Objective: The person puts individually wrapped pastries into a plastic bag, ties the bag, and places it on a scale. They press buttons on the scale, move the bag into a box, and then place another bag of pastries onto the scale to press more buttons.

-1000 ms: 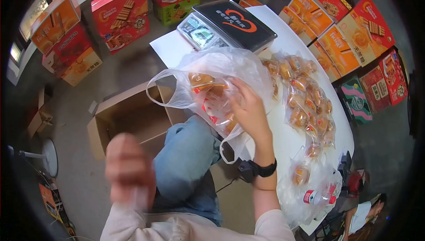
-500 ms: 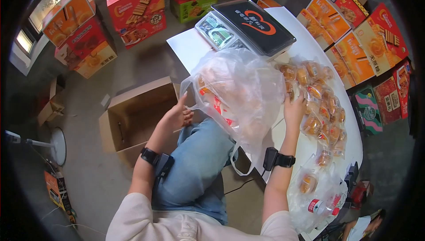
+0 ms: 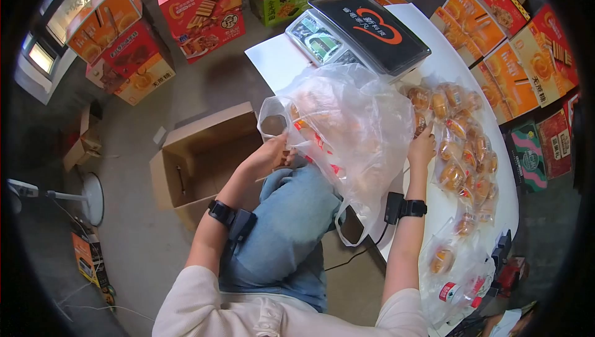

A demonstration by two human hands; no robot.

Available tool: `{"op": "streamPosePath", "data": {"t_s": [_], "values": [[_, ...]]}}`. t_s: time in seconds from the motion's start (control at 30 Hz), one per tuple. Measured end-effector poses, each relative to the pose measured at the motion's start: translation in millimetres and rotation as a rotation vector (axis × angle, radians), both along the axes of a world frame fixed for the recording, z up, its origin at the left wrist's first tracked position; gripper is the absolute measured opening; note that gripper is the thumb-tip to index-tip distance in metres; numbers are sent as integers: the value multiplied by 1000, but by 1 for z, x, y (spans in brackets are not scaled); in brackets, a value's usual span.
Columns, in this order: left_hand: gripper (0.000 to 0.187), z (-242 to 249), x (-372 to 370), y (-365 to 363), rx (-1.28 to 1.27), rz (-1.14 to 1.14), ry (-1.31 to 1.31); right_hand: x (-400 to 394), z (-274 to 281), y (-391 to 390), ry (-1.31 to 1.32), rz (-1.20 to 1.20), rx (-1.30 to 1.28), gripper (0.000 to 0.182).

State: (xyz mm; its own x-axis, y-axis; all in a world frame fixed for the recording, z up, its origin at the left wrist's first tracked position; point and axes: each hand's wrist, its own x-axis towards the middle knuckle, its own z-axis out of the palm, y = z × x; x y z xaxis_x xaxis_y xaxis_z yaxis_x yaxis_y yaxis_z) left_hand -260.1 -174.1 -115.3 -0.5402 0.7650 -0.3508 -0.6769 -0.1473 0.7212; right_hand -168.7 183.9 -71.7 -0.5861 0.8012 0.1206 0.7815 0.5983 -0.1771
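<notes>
A large white translucent plastic bag (image 3: 365, 120) stands bulging at the table's near edge, with wrapped buns and red print showing through it. My left hand (image 3: 270, 154) is closed on the bag's left side, below a handle loop. The other handle hangs below the table edge. To the right of the bag, my right hand (image 3: 422, 147) has its fingers closed round the lower end of a wrapped bun (image 3: 420, 124); the fingertips are partly hidden. Many more individually wrapped buns (image 3: 455, 173) lie clustered on the white table (image 3: 406, 228) beside that hand.
Behind the bag stands a scale with a black screen (image 3: 372, 30). An open cardboard box (image 3: 204, 163) sits on the floor at left. A bottle (image 3: 458, 293) lies on clear plastic at the table's near end. Snack boxes (image 3: 201, 12) stand around the room.
My left hand has moved in along the bag's side, and the handle loop there has spread wider. My right hand stays beside the buns. The whole view has shifted slightly.
</notes>
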Motion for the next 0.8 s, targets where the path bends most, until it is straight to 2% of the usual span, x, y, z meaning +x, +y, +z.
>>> {"op": "streamPosePath", "data": {"t_s": [0.1, 0.13, 0.17, 0.2, 0.23, 0.27, 0.3, 0.37, 0.43, 0.5, 0.57, 0.7, 0.77, 0.8], "values": [[34, 20, 5, 9, -133, 36, 61, 12, 20, -14, 99, -13, 34, 80], [26, 34, 10, 15, -165, 184, 59, 20, 32, -18, 204, -14, 73, 82], [26, 43, 12, 14, -169, 180, 61, 29, 44, -23, 307, -17, 112, 85], [27, 51, 13, 15, -22, 218, 100, 36, 54, -32, 309, -22, 109, 85], [28, 63, 16, 15, 124, 253, 136, 44, 64, -45, 550, 57, 163, 85], [31, 76, 24, 12, 108, 306, 152, 48, 73, -57, 790, 134, 219, 86], [31, 93, 36, 11, 104, 296, 152, 50, 79, -67, 788, 123, 219, 86], [30, 119, 54, 12, 160, 247, 319, 54, 91, -87, 780, 423, 254, 84], [30, 109, 53, 8, 204, 134, 329, 57, 112, -110, 741, 484, 230, 83], [30, 118, 70, 6, 222, 300, 253, 56, 121, -127, 709, 549, 208, 81], [30, 112, 77, 2, 243, 224, 267, 59, 122, -141, 803, 697, 32, 85], [27, 92, 83, -6, 148, 291, 209, 58, 125, -166, 827, 781, 11, 84], [28, 87, 84, -15, 126, 327, 246, 60, 122, -175, 893, 824, -290, 85], [28, 92, 85, -14, 121, 324, 247, 64, 122, -177, 877, 857, -530, 88]]}}
